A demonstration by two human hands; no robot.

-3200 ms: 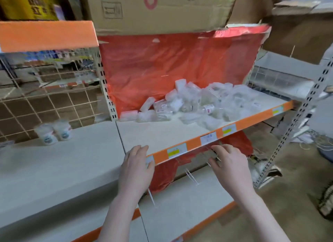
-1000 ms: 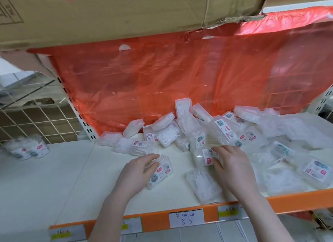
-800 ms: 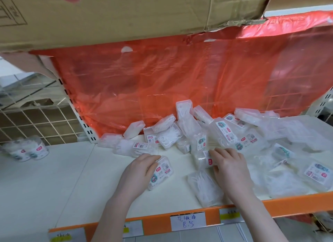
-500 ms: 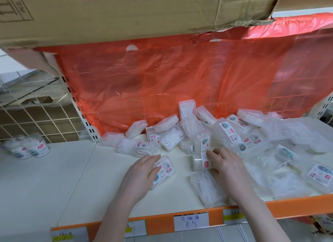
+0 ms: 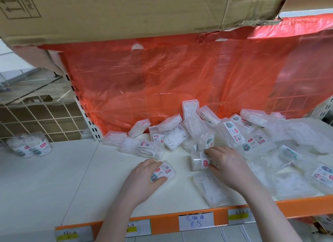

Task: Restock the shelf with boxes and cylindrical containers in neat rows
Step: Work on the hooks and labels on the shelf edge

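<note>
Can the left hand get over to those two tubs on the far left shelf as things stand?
Probably yes. The shelf between the left hand and the two tubs is bare, with nothing in the way. But that hand is gripping a flat box, so it would carry or drop it first.

On the shelf (image 5: 54, 184), a heap of boxes (image 5: 234, 132) fills the far right part, against the plastic sheet (image 5: 162, 79) hanging behind it. Near the middle, the left hand (image 5: 144, 177) rests on a single box (image 5: 164, 171) lying apart from the heap. Just right of it, the right hand (image 5: 228, 164) holds a cylindrical container (image 5: 198, 160) on its side. Another box (image 5: 210, 189) lies nearer, by the shelf's front edge. Far left stand two cylindrical tubs (image 5: 30, 147). A cardboard carton (image 5: 126, 13) sits overhead.
</note>
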